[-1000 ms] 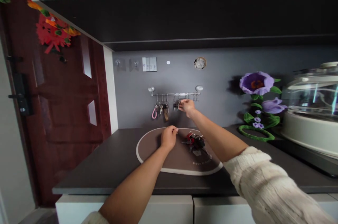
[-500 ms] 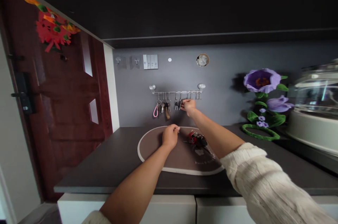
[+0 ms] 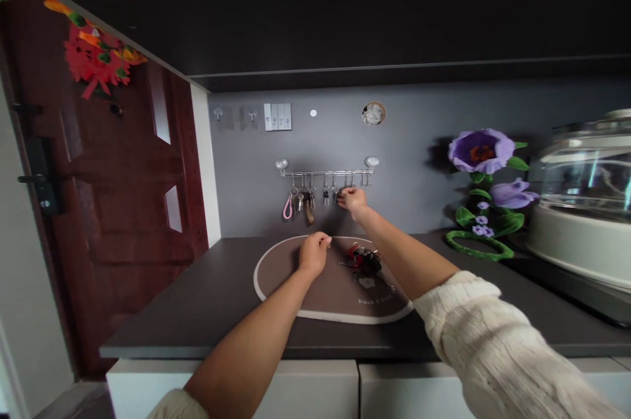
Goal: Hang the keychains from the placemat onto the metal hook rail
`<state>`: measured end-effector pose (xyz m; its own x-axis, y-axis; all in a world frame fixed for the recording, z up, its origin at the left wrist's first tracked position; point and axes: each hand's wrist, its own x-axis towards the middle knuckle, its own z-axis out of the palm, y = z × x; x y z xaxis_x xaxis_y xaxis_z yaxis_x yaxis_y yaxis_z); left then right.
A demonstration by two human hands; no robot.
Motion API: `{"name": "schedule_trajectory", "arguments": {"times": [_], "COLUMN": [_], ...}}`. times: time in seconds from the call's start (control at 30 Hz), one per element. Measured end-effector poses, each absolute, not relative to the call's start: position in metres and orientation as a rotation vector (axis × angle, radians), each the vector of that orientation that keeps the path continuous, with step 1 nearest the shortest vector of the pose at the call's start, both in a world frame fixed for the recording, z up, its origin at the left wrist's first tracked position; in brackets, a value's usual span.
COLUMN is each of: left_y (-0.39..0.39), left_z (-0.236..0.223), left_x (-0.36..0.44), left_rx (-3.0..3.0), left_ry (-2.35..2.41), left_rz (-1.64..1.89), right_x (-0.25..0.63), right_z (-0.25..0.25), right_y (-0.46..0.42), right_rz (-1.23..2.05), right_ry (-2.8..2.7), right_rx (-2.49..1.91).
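Observation:
My right hand (image 3: 351, 201) is raised to the hook rail (image 3: 315, 173) on the grey wall, its fingers pinched on a key ring (image 3: 336, 193) just below one of the hooks. Whether the ring is fully on the hook cannot be made out. To the left along the rail hang several keys (image 3: 326, 197), a pink strap (image 3: 288, 208) and a brown fob (image 3: 309, 212). My left hand (image 3: 313, 253) is closed over the brown mat (image 3: 280, 281), and what its curled fingers hold, if anything, is hidden. A pile of keys (image 3: 367, 260) with red and black pieces lies on the mat.
Purple artificial flowers (image 3: 480, 149) and a clear-topped appliance (image 3: 582, 208) stand on the right of the dark counter (image 3: 162, 314). Overhead a shelf (image 3: 315, 24) juts out. At left is a dark red door (image 3: 123, 228).
The view has shifted slightly to the left across the scene's surface items. My right fingers stay at the same hook, their grip slightly altered; my left hand stays closed over the mat.

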<state>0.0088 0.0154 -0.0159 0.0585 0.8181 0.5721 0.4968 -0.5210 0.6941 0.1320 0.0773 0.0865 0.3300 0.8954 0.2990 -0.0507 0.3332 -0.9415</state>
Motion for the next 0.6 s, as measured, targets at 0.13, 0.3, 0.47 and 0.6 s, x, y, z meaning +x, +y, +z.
{"name": "schedule_trajectory", "arguments": {"times": [0.13, 0.3, 0.47, 0.6], "left_y": [0.016, 0.013, 0.006, 0.0], "left_z": [-0.016, -0.015, -0.011, -0.01], "left_x": [0.008, 0.007, 0.006, 0.007], "left_rx": [2.062, 2.119, 2.292, 2.464], "left_ry": [1.287, 1.233, 1.212, 1.199], "left_rz": [1.444, 1.431, 1.367, 1.283], "right_x": [0.135, 0.139, 0.144, 0.149], "right_z": [0.086, 0.084, 0.078, 0.067], "right_y": [0.066, 0.046, 0.023, 0.01], "right_rz": [0.798, 0.803, 0.819, 0.829], "right_ry": [-1.051, -1.129, -1.194, -1.236], "right_rx": [-1.036, -1.019, -1.012, -0.987]}}
